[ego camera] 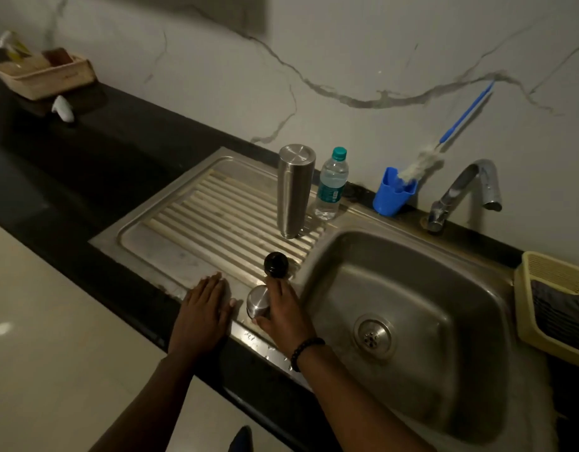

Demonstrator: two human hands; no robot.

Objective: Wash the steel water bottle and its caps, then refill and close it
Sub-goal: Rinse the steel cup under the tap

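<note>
On the ribbed steel drainboard, the tall steel water bottle stands inverted, mouth down. Nearer you sits the round black inner cap. Your right hand grips the small domed steel outer cap at the board's front edge. Your left hand lies flat, fingers straight, just beside it. A clear plastic bottle with a green lid stands behind the steel one.

The right hand holds a steel cap on the draining board. The left hand lies flat beside it. The steel bottle stands upside down.
</note>
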